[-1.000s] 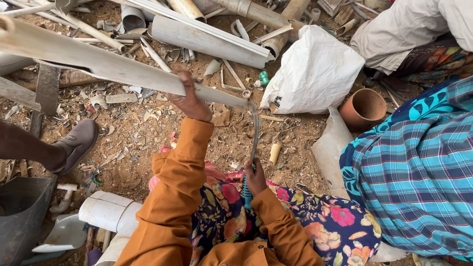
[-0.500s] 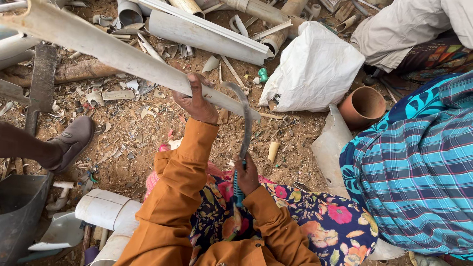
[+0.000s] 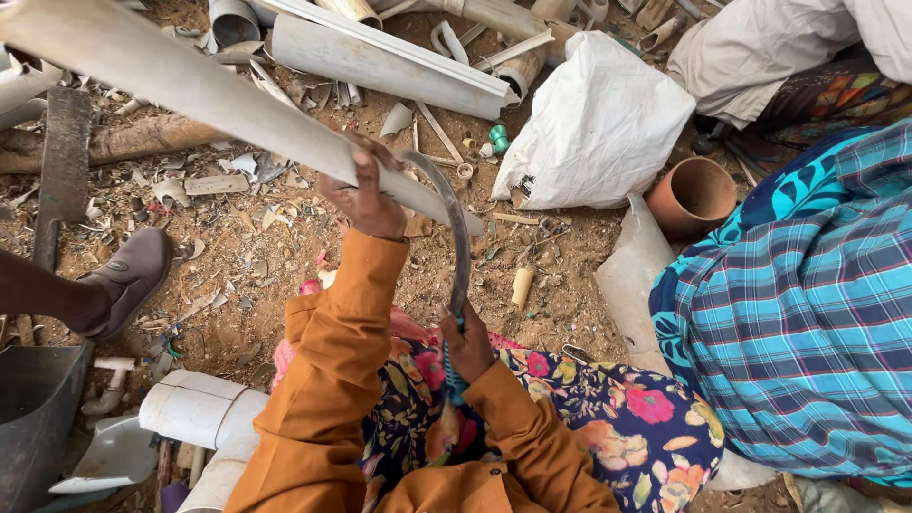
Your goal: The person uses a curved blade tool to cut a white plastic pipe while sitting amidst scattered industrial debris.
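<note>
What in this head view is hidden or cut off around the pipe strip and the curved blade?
- Pipe strip: its far end runs off the top-left edge.
- Curved blade: its tip lies against the strip, so the contact cannot be made out.
- Blade handle: covered by the right hand.
- Left hand: fingers wrap behind the strip, out of sight.
- Person in plaid: cut off by the right edge.

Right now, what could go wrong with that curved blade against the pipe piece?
1. The left hand grips the long grey pipe strip right beside where the curved blade meets it; a slip could likely cut those fingers.
2. The right hand holds the blade's handle over the floral-clad lap; a blade that breaks free may swing down there.
3. A person in blue plaid sits close by, possibly within the strip's swing.
</note>
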